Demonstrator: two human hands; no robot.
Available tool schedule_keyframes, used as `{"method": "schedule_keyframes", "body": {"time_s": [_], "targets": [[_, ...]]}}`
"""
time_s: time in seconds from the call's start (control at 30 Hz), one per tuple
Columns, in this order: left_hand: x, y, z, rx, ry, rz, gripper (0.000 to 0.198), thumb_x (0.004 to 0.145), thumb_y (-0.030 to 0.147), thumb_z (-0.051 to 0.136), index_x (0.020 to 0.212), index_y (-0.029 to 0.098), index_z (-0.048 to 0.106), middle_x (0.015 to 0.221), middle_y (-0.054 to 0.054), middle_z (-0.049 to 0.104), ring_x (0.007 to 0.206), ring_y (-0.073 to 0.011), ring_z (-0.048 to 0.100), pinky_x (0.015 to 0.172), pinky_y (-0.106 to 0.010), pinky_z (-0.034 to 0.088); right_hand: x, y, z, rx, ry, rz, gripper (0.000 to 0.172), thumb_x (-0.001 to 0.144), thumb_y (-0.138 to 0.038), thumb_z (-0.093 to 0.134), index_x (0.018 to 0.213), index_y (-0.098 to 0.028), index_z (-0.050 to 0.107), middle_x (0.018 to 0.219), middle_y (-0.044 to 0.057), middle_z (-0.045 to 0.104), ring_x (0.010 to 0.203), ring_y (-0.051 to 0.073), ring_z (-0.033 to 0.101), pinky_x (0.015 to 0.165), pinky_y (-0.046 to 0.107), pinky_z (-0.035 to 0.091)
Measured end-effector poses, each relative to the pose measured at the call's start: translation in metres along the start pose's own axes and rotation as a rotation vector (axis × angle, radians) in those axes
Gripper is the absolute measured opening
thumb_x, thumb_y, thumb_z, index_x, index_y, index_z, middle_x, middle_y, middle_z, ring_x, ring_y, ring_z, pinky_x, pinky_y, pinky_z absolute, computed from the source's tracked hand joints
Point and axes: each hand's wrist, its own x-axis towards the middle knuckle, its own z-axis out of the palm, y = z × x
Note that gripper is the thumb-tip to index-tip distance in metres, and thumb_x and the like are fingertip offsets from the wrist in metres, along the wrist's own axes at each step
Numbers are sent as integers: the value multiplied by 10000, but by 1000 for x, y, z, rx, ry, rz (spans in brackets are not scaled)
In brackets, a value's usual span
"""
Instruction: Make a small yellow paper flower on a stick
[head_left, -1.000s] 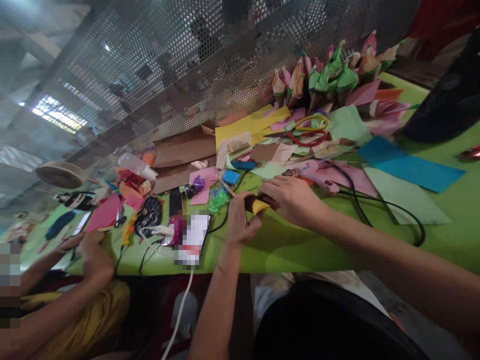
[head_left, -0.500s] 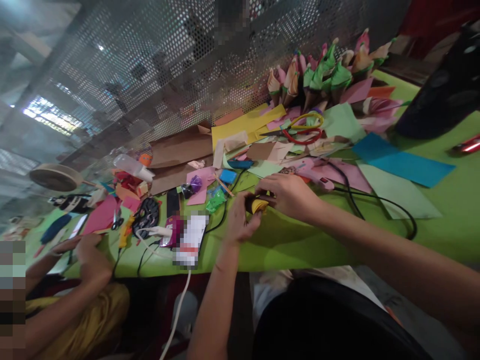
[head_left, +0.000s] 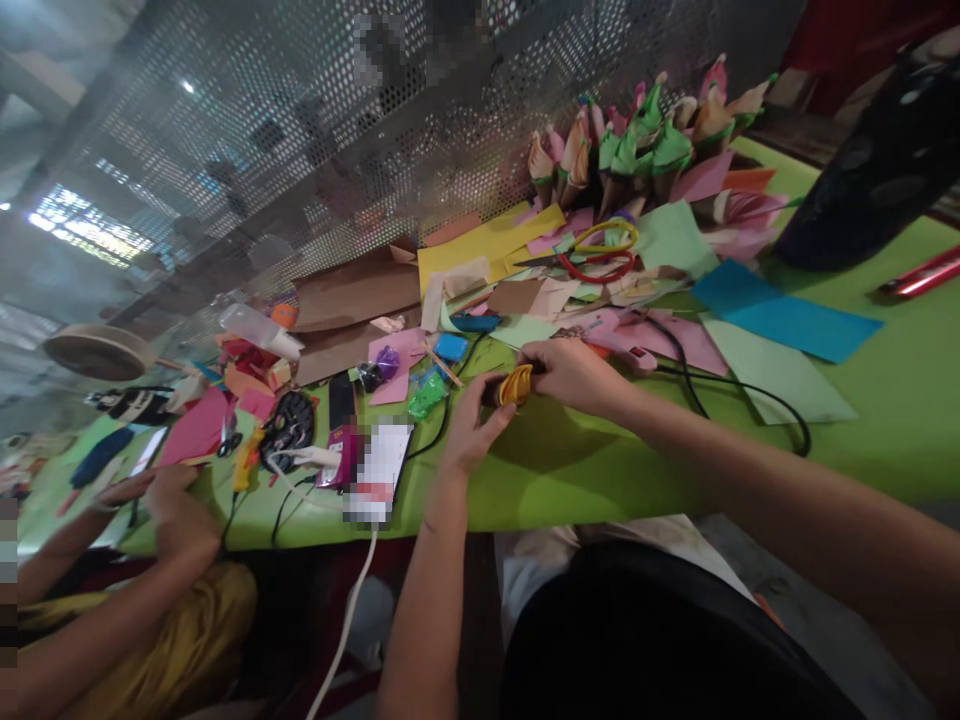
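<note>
A small yellow paper swirl (head_left: pixel 516 387) is held between my two hands, just above the green table. My left hand (head_left: pixel 472 432) pinches it from the left, with the thumb along its lower edge. From the other side, the fingers of my right hand (head_left: pixel 571 380) are closed on it, their tips partly hidden. Beyond my right hand lies a pink glue gun (head_left: pixel 628 345) with a black cord. Left of my hands are a green plastic packet (head_left: pixel 427 395) and a phone (head_left: pixel 381 470) with a white cable.
Scissors (head_left: pixel 600 262) with red and yellow handles rest on paper scraps. Green, pink and peach paper cones (head_left: pixel 645 150) stand at the back by a perforated metal panel. A dark bottle (head_left: pixel 862 170) stands at right. At left, another person's hands (head_left: pixel 169 495) rest near a yellow glue gun (head_left: pixel 246 458).
My hands have turned the paper piece, so more of its yellow folds show and its dark brown part is less visible. The view has shifted slightly.
</note>
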Motion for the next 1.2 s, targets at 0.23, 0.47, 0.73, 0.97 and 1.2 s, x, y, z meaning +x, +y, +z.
{"method": "schedule_keyframes", "body": {"time_s": [0.23, 0.47, 0.73, 0.97, 1.2], "targets": [[1, -2, -2, 28, -24, 31, 465, 899, 518, 613, 1219, 181, 628, 1199, -118, 709, 1065, -253, 677, 943, -423, 549, 1, 0, -2, 155, -28, 67, 55, 693, -133, 603, 678, -184, 614, 630, -24, 627, 607, 127, 541, 555, 225, 339], [3, -4, -1, 89, -9, 79, 424, 941, 482, 559, 1212, 163, 630, 1218, -128, 713, 1118, -248, 668, 991, -415, 523, 2, 0, 0, 205, -37, 77, 76, 663, -116, 586, 639, -188, 585, 583, -44, 575, 566, 109, 485, 536, 223, 317], [2, -4, 0, 197, -5, 126, 407, 962, 445, 540, 1247, 166, 620, 1254, -143, 700, 1163, -261, 653, 1030, -452, 501, 2, -1, -1, 174, -30, 103, 78, 660, -122, 584, 632, -195, 576, 572, -46, 555, 553, 110, 471, 538, 230, 323], [1, -6, 0, 216, -12, 157, 490, 901, 428, 643, 1318, 177, 586, 1316, -146, 668, 1210, -282, 635, 1046, -474, 498, 2, 1, 0, 174, -22, 110, 67, 662, -142, 594, 623, -193, 573, 575, -42, 553, 555, 111, 467, 532, 229, 321], [1, -7, 0, 212, -15, 178, 439, 900, 322, 610, 1314, 176, 595, 1304, -141, 676, 1200, -282, 641, 1041, -472, 507, 1, -4, -3, 192, -38, 132, 104, 662, -116, 600, 608, -195, 558, 564, -53, 539, 544, 104, 453, 528, 232, 314]]}}
